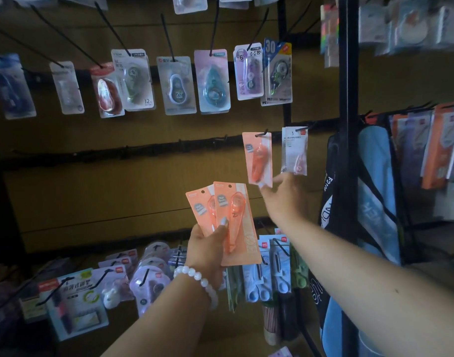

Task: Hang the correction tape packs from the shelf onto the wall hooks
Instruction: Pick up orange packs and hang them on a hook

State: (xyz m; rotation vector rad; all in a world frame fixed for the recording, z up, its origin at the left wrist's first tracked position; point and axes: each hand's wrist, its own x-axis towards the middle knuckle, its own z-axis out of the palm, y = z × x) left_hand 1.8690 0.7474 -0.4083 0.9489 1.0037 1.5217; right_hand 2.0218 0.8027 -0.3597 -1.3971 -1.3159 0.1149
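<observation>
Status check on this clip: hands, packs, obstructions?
Left hand grips two orange packs. Right hand at hung orange pack, grip unclear. White pack beside; nothing blocking.

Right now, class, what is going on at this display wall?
A person is stocking wall hooks. The left hand grips two orange carded correction tape packs, fanned out. The right hand reaches up to the bottom of a matching orange pack already hanging on a black hook, beside a white carded pack. The right hand is blurred.
</observation>
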